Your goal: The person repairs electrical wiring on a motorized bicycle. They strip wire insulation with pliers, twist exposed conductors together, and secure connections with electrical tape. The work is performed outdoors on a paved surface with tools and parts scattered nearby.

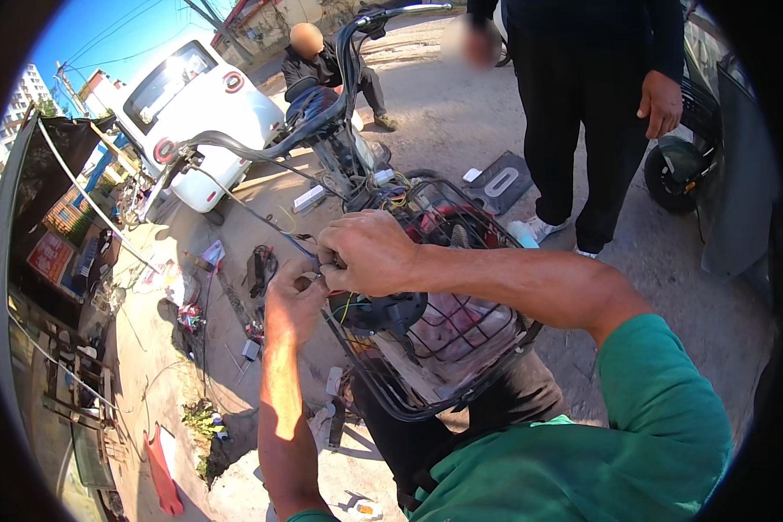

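Above the front of an electric bike, my two hands meet at a thin wire. My left hand (294, 302) pinches the wire between thumb and fingertips. Closed around its other side is my right hand (372, 252); a small dark piece shows at its fingers, too hidden to name. Yellow and green wires (346, 306) hang just below, beside a round black housing (383, 311). The black wire basket (444, 402) sits under my right forearm. Beyond my hands rise the handlebar (309, 130) and its stem, with a tangle of loose wires (396, 190) at the base.
A person (574, 113) in dark clothes stands at the right. Another person (322, 70) sits low behind the handlebar. A white van (204, 113) is parked at the far left. Cables, tools and a red piece (161, 474) lie on the ground. A black panel (500, 183) lies beyond the basket.
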